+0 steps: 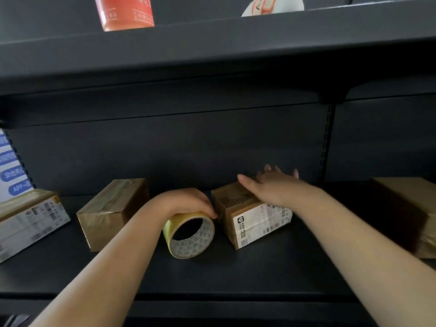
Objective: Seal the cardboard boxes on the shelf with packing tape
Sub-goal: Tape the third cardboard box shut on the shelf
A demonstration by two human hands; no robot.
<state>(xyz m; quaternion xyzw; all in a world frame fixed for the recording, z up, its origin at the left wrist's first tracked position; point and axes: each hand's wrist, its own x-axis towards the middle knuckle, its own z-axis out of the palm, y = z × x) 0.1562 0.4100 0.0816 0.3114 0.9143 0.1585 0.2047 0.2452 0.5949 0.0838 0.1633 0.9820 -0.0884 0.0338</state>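
A small cardboard box point(250, 220) with a white shipping label stands on the dark shelf point(259, 272), a little right of centre. My right hand point(271, 185) lies flat on its top with straight, spread fingers. Just left of that box, my left hand point(186, 200) grips the top of a yellow roll of packing tape point(188, 234), which stands on its edge on the shelf. A taped cardboard box point(111, 213) sits further left.
A labelled box point(28, 220) lies at the far left edge and a larger brown box point(410, 213) at the far right. An upper shelf point(212, 48) overhangs, carrying a red container point(125, 11) and a white object point(273, 5). A blue-and-white sign point(11, 166) stands at left.
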